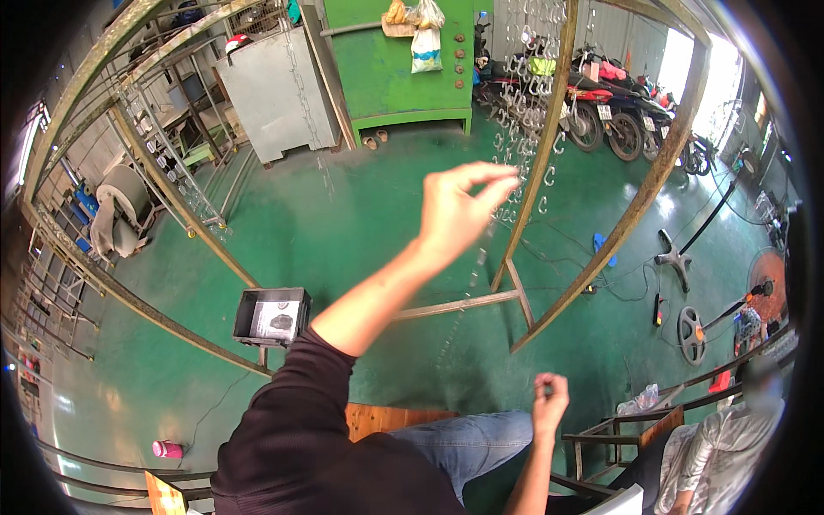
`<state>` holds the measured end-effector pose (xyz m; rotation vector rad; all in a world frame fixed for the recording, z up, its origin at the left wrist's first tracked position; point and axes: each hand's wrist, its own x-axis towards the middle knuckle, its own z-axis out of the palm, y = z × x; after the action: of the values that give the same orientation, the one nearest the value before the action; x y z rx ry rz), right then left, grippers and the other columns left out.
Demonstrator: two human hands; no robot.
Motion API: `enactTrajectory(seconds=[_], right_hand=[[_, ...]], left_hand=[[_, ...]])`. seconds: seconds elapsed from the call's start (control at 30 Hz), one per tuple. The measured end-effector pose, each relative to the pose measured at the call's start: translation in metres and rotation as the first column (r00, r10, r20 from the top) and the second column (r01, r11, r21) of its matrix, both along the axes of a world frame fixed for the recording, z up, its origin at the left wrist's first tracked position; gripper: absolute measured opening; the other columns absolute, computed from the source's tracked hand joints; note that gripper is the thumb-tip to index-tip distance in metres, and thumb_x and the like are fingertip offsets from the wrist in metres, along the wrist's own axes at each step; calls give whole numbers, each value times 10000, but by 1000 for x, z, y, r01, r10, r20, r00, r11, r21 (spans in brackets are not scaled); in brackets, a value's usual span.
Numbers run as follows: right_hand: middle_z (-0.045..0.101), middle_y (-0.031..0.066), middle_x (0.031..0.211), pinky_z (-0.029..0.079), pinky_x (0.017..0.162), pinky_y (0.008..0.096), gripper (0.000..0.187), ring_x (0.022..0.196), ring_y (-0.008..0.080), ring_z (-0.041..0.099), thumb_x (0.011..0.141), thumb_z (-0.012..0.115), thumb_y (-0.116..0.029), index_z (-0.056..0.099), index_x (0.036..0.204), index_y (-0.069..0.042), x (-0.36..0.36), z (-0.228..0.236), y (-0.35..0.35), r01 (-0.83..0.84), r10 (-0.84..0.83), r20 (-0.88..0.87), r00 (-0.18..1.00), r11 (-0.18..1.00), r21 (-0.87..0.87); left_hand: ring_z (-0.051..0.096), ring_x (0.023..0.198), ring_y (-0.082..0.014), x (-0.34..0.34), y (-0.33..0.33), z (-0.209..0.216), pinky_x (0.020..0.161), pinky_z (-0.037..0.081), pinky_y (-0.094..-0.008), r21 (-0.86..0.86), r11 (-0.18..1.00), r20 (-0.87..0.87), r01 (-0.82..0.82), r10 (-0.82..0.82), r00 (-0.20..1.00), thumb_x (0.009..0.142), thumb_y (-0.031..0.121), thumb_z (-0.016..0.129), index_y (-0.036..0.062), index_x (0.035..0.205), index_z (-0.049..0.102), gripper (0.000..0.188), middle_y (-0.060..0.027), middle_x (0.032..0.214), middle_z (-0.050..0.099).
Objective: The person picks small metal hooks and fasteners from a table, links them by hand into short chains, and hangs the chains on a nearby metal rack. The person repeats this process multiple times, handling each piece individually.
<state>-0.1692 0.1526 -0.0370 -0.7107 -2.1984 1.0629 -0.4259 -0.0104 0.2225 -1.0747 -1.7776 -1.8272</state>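
My left hand (463, 202) is raised at the end of an outstretched arm, thumb and fingers pinched together beside several hanging strands of curved metal hooks (548, 176). What sits between the fingertips, if anything, is too small to make out. Beneath that hand a thin, blurred strand of small pale pieces (475, 273) hangs down; whether the fingers hold it I cannot tell. Low on the right, over my knee, my right hand (550, 403) has its fingers curled in. Anything inside it is hidden.
A rusty metal frame (549, 129) surrounds me, with a black bin (244, 313) on its left side. Beyond stand a green cabinet (390, 81), a grey cabinet (275, 99) and parked motorbikes (588, 120). A person (717, 446) sits at right near a fan (766, 279).
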Motion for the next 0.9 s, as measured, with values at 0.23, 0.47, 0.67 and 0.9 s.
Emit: enactTrajectory(seconds=[0.23,0.47,0.67,0.9], right_hand=[[627,47,1044,428,911,495,192,1052,278,566,763,737,-247,696,923,-150,41,-108,-39,-87,100,650,753,995,-53],[623,45,1094,346,1002,516,189,1104,264,537,810,685,-304,707,949,-177,47,-117,-51,-77,42,728,684,997,16],[622,61,1095,316,1030,509,184,1111,282,527,815,664,-296,706,945,-173,49,-124,-63,-24,-55,700,712,994,102],[620,71,1089,307,1043,478,189,1098,284,526,816,643,-300,706,933,-165,54,-129,-67,29,-118,669,734,989,143]], left_hand=[[644,790,-75,-66,-78,56,738,512,-232,3,946,-85,-324,323,942,815,132,741,51,985,737,188,-43,895,727],[661,792,-122,-151,-150,110,746,496,-248,80,853,-199,-515,520,831,820,216,728,30,976,719,243,-77,851,720],[660,704,-123,-216,-181,150,663,499,-246,143,795,-356,-590,597,718,802,115,713,-15,932,706,184,-96,770,708],[683,769,-194,-276,-188,177,720,517,-315,139,594,-358,-793,776,519,766,275,730,53,915,714,267,-114,824,713]])
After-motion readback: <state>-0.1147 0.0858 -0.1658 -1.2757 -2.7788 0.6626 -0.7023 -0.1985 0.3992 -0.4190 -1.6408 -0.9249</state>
